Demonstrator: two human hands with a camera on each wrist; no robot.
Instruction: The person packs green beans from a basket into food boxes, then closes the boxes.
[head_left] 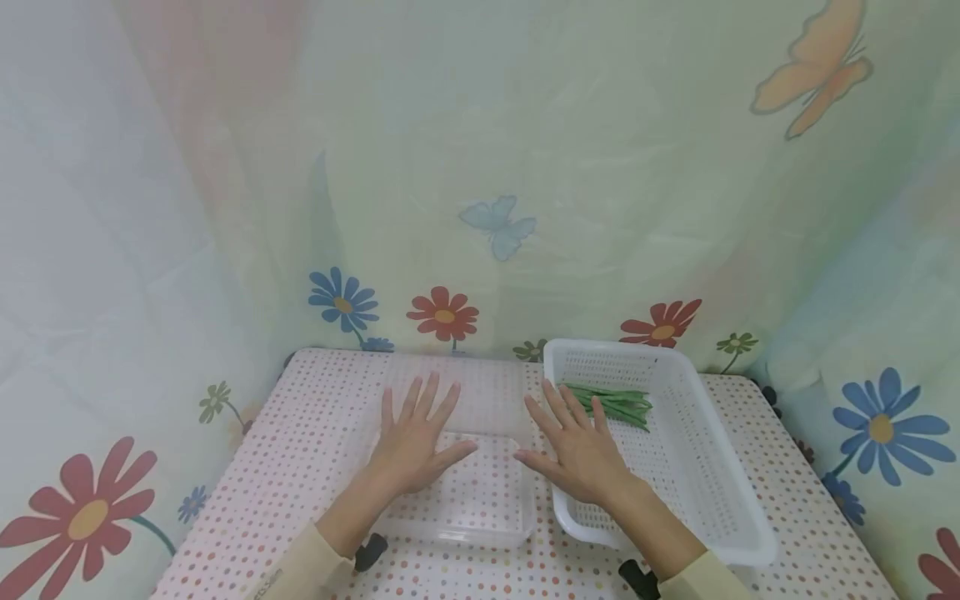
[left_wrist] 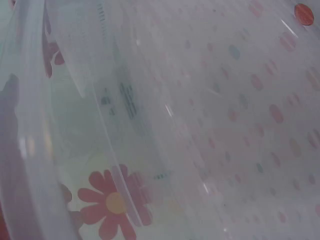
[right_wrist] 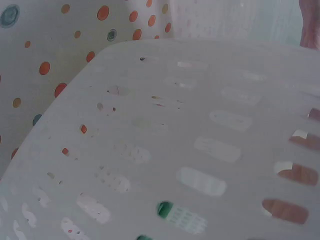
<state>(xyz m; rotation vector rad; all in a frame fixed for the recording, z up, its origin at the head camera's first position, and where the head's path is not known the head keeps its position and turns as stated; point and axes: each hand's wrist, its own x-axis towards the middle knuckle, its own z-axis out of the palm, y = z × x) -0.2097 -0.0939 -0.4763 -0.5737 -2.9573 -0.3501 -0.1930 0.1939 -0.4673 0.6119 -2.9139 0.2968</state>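
Observation:
In the head view my left hand (head_left: 411,450) is held with fingers spread and straight above a clear plastic container (head_left: 457,533). My right hand (head_left: 583,457), also spread, is over the left side of a white slotted basket (head_left: 723,467). Long green beans (head_left: 611,405) lie in a bunch inside the basket, just beyond the right fingertips. Neither hand holds anything. Clear plastic (left_wrist: 240,150) fills the left wrist view, and the basket's slotted wall (right_wrist: 165,125) fills the right wrist view; no fingers can be made out clearly in either.
Behind the container, a clear, faintly visible plastic piece (head_left: 487,392) lies on the dotted tablecloth (head_left: 247,500). A printed curtain (head_left: 600,167) with flowers and butterflies hangs behind the table and along both sides.

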